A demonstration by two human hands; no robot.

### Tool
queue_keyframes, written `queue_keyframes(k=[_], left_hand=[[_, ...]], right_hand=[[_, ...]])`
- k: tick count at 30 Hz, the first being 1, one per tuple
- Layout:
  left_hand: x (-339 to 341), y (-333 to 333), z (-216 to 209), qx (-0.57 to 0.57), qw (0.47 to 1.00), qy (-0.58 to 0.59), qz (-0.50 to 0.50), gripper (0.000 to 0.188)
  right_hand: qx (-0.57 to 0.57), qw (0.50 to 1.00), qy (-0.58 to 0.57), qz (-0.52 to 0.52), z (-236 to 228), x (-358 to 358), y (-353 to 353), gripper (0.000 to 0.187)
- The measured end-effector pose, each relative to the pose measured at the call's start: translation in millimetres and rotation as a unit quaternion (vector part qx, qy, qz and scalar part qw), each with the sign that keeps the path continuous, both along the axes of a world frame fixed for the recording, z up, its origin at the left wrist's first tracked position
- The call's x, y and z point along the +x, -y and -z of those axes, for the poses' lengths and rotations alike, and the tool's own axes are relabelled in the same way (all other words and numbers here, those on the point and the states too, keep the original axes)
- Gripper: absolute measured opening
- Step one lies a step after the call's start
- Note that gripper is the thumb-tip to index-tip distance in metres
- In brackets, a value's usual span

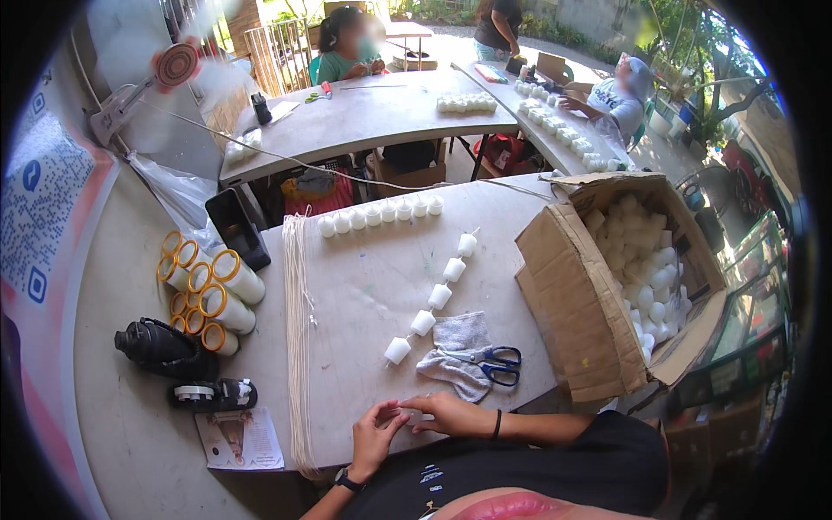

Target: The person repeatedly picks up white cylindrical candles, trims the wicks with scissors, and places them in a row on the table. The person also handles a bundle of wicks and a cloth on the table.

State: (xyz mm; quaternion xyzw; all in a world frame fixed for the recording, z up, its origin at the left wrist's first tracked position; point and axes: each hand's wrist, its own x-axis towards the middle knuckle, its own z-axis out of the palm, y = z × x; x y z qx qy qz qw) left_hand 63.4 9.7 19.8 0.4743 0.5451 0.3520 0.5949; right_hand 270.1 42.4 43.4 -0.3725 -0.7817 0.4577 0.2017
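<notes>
At the table's near edge my left hand (376, 436) and my right hand (449, 414) meet fingertip to fingertip. Both are closed around something that I cannot make out; the fingers hide most of it. Just beyond them, short white candles (422, 323) lie spaced in a slanting line, apparently threaded on a wick. Scissors with dark blue handles (502, 366) rest open on a crumpled grey cloth (459, 332), right of that line. A long bundle of pale wick strands (297, 347) runs from front to back, left of my hands.
A cardboard box (581, 295) full of white candles stands at right. Several more form a row (381, 214) at the back. Leftward are orange-rimmed white rolls (227, 286), a black phone (237, 227), a black bottle (160, 347) and a printed leaflet (241, 438). Other people sit at farther tables (373, 113).
</notes>
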Motion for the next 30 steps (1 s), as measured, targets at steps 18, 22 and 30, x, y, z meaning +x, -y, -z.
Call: queue_keyframes(k=[18,22,30], left_hand=[[-9.5,-50.8,-5.4,-0.196,0.958,0.045,0.203,0.017],[-7.9,-55.9,-10.6,-0.183,0.958,0.007,0.221,0.016],[-7.5,-65.2,-5.9,-0.195,0.948,0.017,0.252,0.014]], right_hand=[[-0.122,0.986,-0.010,0.114,-21.0,-18.2,-7.2,0.017],[-0.111,0.986,-0.009,0.127,-12.5,-17.6,-4.4,0.019],[-0.106,0.984,0.049,0.132,-20.4,-25.5,-4.6,0.018]])
